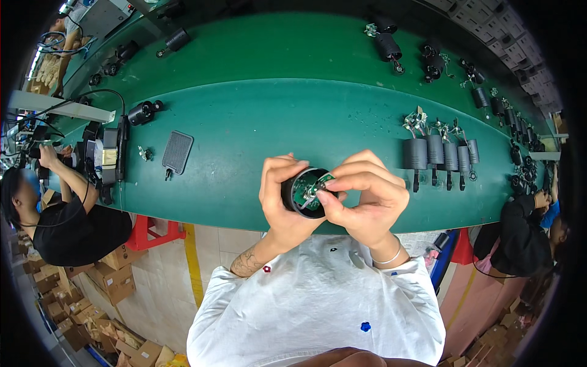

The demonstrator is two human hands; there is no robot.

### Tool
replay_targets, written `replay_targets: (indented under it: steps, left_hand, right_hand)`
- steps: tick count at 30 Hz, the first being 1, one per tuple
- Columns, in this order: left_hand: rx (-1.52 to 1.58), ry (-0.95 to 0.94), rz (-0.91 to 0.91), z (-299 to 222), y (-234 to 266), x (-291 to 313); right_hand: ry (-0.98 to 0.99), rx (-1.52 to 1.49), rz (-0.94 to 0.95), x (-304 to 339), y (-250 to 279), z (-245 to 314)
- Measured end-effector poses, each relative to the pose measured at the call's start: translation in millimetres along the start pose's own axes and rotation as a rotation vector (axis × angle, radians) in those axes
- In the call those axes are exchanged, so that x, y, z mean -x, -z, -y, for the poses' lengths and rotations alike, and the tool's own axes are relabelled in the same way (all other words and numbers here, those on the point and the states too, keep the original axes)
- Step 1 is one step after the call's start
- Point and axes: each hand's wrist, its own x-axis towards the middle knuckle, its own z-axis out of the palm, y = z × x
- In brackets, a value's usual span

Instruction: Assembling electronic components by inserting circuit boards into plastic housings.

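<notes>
My left hand (280, 199) wraps round a black cylindrical housing (287, 194), its open end tilted up toward me. Inside the housing's mouth shows a green circuit board (301, 189) with small metal parts. My right hand (367, 196) pinches at the board with thumb and forefinger, at the right side of the opening; a small dark part sits between those fingertips, too small to name. Both hands are just above the near edge of the green bench (232, 147).
Right of my hands stand several dark cylinders (414, 153) with boards and wires out of their tops. To the left lie a flat grey mesh panel (178, 151) and a small loose board (145, 153). More housings (388, 46) rest on the far green belt (275, 49). People work at both sides.
</notes>
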Motion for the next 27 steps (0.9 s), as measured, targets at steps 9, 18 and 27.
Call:
replay_targets:
  steps: [9, 18, 27]
  left_hand:
    - [0.126, -0.161, -0.089, 7.4, -9.5, 0.1]
    - [0.143, -0.113, -0.141, 3.3, -11.1, 2.3]
    - [0.065, -0.216, -0.193, 10.1, -14.1, 1.9]
  right_hand:
    - [-0.301, -0.084, 0.237, -9.7, 5.8, 14.7]
    - [-0.239, -0.068, 0.223, -5.2, -1.7, 8.6]
    - [-0.200, -0.041, 0.068, 12.0, -8.4, 3.0]
